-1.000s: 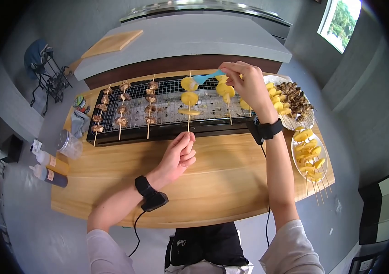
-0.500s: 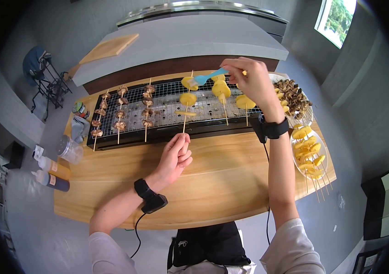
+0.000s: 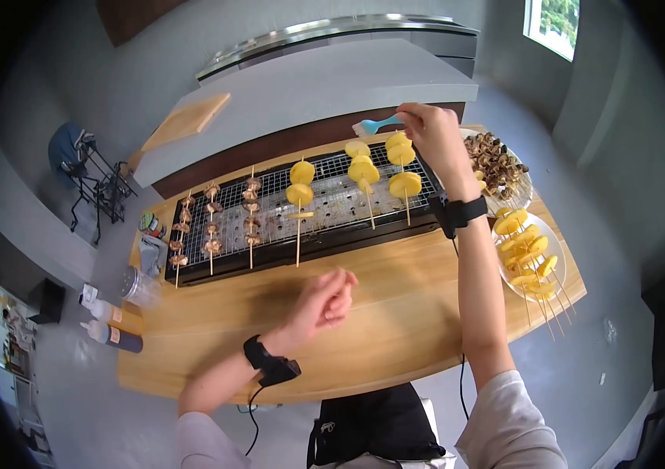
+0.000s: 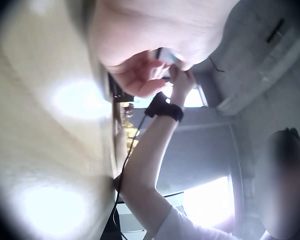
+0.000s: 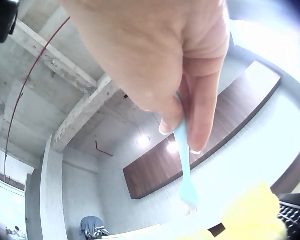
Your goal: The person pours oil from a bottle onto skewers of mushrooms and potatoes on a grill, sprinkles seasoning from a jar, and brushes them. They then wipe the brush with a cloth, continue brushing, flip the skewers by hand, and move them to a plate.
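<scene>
Blue silicone brush (image 3: 374,125) in the right hand's (image 3: 436,134) pinching grip; left hand (image 3: 325,302) loosely curled, empty.

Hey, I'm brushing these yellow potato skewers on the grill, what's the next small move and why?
Probably lower the blue silicone brush onto the nearest yellow potato-slice skewer. The right hand pinches the brush above the black wire-mesh grill, its tip off the slices, while the left hand hovers free over the wooden table.

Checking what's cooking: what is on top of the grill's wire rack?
On the wire rack lie three mushroom skewers at left and four yellow-slice skewers at right. What lies below the mesh cannot be made out.
</scene>
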A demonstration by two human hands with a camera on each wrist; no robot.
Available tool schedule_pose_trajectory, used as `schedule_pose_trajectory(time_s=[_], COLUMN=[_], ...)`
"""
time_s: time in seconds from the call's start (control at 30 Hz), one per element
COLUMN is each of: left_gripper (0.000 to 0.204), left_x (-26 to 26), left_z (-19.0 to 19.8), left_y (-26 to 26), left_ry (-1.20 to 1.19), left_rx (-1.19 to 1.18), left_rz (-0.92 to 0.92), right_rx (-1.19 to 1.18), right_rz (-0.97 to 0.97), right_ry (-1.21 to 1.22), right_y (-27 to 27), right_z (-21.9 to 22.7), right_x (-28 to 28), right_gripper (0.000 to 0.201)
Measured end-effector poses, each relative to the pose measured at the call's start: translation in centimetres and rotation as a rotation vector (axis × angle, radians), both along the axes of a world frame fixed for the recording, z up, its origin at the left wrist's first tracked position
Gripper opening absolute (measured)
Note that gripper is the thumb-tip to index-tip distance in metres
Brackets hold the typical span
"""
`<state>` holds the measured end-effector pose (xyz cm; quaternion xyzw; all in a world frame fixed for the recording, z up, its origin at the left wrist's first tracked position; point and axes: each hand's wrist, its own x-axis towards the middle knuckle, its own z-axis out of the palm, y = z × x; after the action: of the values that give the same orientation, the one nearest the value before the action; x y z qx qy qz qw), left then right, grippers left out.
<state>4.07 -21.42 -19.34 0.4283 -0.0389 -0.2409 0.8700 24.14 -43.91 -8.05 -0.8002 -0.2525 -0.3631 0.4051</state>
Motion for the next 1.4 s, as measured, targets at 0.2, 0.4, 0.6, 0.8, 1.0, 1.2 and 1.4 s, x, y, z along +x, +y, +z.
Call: schedule_pose_trajectory(time_s=[0.2, 0.4, 0.6, 0.8, 1.0, 1.2, 1.4], left_gripper=[0.049, 0.043, 0.022, 0.017, 0.014, 0.017, 0.033], left_x=[2.7, 5.6, 6.8, 6.3, 4.8, 4.5, 4.2], left_z=[3.5, 3.5, 2.0, 1.4, 0.0, -1.4, -1.6], left_y=[-4.4, -6.7, -5.7, -5.2, -3.8, -3.6, -3.4], left_ry=[0.012, 0.080, 0.051, 0.017, 0.032, -0.002, 0.005], left_rx=[0.255, 0.017, -0.050, -0.043, -0.081, -0.062, -0.100], left_rz=[0.010, 0.311, 0.262, 0.257, 0.251, 0.213, 0.161], right_rx=[0.062, 0.169, 0.155, 0.089, 0.001, 0.077, -0.074], right_rz=[0.000, 0.002, -0.020, -0.069, -0.096, -0.009, 0.144], right_ry=[0.057, 0.202, 0.307, 0.320, 0.334, 0.211, 0.010], right_y=[0.3, 1.0, 1.0, 0.6, -0.2, 0.6, 1.7], right_z=[-0.4, -1.4, -1.9, -1.9, -1.9, -0.6, -0.7], right_x=[0.3, 1.3, 1.8, 1.5, 1.8, 1.1, 0.8], right_gripper=[0.015, 0.018, 0.021, 0.023, 0.022, 0.018, 0.014])
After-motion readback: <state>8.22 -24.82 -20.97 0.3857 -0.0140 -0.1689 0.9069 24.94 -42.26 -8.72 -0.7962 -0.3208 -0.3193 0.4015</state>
